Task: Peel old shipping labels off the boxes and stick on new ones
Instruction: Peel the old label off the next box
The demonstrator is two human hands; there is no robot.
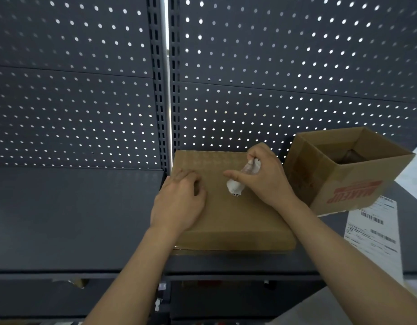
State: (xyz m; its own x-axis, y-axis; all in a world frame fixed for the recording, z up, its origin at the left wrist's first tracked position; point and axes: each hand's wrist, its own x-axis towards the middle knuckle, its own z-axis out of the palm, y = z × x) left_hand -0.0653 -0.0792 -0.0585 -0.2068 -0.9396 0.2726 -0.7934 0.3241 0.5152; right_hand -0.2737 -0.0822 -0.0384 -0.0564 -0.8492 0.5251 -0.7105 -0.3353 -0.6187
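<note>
A closed, flat cardboard box (235, 221) lies on a dark grey shelf (73, 219), seen from above by the person working on it. Everything else is placed in relation to this box.

The left hand (179, 202) rests palm down on the box's left part, near its left edge. The fingers are loosely bent and hold nothing.

The right hand (266, 179) is over the box's far right part. Its fingers and thumb are curled round an old label (235, 186), a white one crumpled into a rough roll. The roll's lower end shows a scrap of barcode and sits at or just above the box top, near its middle. Whether it is stuck there cannot be told.

To the right of the box, and close to it, stands an open box (343, 181) with red lettering on its near side. Its contents are too dim to make out.

In front of the open box, right of the closed one, a white label sheet (374, 233) with barcodes lies flat on the shelf.

Behind the box rises a dark pegboard (73, 102).
</note>
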